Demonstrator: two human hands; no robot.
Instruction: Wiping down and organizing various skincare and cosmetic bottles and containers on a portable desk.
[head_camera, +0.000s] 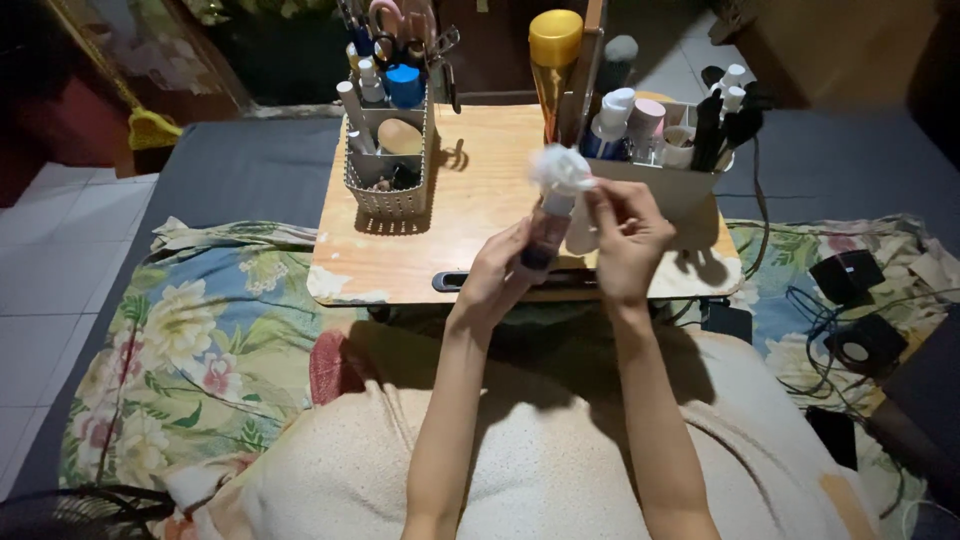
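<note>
My left hand is wrapped around a small dark bottle, holding it upright above the near edge of the tabletop, while my right hand pinches a white tissue against the bottle's top, fingers closed on it. The tabletop is a low wooden tray-table, pale and worn, with chipped white patches along its left corner and a dark slot in its front edge. On its far left stands a white slatted basket holding scissors, tubes and a beige sponge; on the far right a cream organiser is packed with bottles and dark brushes, and a tall bottle with a gold cap rises between them. The table sits on a bed laid with a floral sheet over grey bedding, and a cream blanket covers my lap. To the right lie black cables and two small black speakers. White floor tiles show at the left, and a broom leans in the dim far corner.
</note>
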